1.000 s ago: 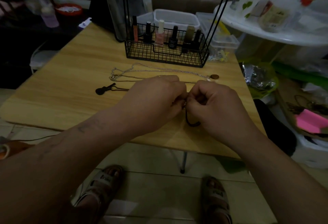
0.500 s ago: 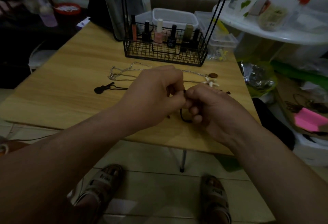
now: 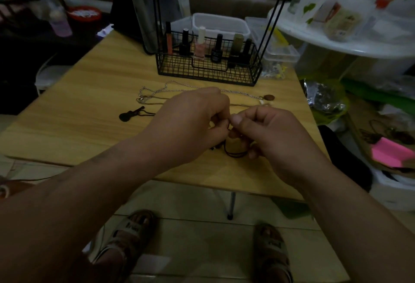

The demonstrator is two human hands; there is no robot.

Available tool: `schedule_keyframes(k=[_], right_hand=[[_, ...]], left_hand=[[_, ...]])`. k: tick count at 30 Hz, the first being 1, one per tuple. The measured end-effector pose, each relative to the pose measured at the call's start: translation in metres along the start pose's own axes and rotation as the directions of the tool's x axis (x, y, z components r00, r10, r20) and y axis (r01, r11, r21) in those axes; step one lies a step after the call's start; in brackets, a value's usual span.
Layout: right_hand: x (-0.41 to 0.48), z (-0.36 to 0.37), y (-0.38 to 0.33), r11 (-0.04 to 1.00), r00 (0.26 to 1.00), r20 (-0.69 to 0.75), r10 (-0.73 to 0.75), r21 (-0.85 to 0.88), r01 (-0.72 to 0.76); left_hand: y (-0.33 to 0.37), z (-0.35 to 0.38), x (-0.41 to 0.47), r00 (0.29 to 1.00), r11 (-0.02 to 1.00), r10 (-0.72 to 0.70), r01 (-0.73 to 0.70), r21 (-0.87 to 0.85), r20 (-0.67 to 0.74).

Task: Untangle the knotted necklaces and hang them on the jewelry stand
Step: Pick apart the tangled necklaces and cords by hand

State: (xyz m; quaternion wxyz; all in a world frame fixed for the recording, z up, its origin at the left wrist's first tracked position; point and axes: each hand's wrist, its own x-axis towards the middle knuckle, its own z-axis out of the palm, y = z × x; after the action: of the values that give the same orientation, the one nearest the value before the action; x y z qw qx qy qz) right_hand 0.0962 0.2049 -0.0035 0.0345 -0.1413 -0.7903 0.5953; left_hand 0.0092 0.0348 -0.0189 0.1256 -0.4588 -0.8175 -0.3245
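Observation:
My left hand (image 3: 190,123) and my right hand (image 3: 267,134) meet above the middle of the wooden table (image 3: 89,94), both pinching a black cord necklace (image 3: 234,153) whose loop hangs below my fingers. The cord runs left to a black guitar-shaped pendant (image 3: 131,114) lying flat. Behind my hands a silver chain necklace (image 3: 157,90) stretches across the table to a brown oval pendant (image 3: 268,97). The jewelry stand's two thin black rods (image 3: 272,24) rise from the wire basket (image 3: 208,72); their top is out of frame.
The wire basket holds several nail polish bottles (image 3: 199,47). Clear plastic boxes (image 3: 221,24) sit behind it. A dark upright object (image 3: 143,2) stands at the back left. Clutter and a white round table (image 3: 350,42) fill the right side. My sandalled feet (image 3: 130,233) are below the table edge.
My hands have shifted slightly while working the cord. The right hand has turned so its thumb faces up, and the hanging loop now sits lower under my fingers.

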Motion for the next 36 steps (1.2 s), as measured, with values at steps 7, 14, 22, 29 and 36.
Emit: schedule_keyframes(k=[7, 14, 22, 29, 36], right_hand=[[0.000, -0.002, 0.001, 1.000, 0.999, 0.043, 0.012, -0.021, -0.011], [0.001, 0.002, 0.002, 0.958, 0.997, -0.022, -0.078, -0.278, 0.069], [0.004, 0.000, 0.004, 0.974, 0.992, -0.079, -0.100, -0.211, 0.081], [0.004, 0.003, 0.004, 0.934, 0.981, -0.111, -0.157, -0.338, 0.111], [0.004, 0.008, 0.002, 0.926, 0.986, -0.104, -0.128, -0.368, 0.082]], left_hand=[[0.000, 0.001, -0.001, 0.999, 0.999, 0.030, -0.031, 0.039, 0.019], [0.003, 0.005, 0.000, 0.993, 0.986, 0.097, -0.106, 0.126, 0.073], [0.005, 0.004, 0.001, 1.000, 0.996, 0.025, -0.025, 0.089, -0.002], [0.004, 0.008, 0.001, 0.999, 0.984, 0.029, -0.032, 0.177, 0.021], [0.006, 0.006, 0.000, 0.995, 0.972, 0.080, -0.090, 0.215, 0.055]])
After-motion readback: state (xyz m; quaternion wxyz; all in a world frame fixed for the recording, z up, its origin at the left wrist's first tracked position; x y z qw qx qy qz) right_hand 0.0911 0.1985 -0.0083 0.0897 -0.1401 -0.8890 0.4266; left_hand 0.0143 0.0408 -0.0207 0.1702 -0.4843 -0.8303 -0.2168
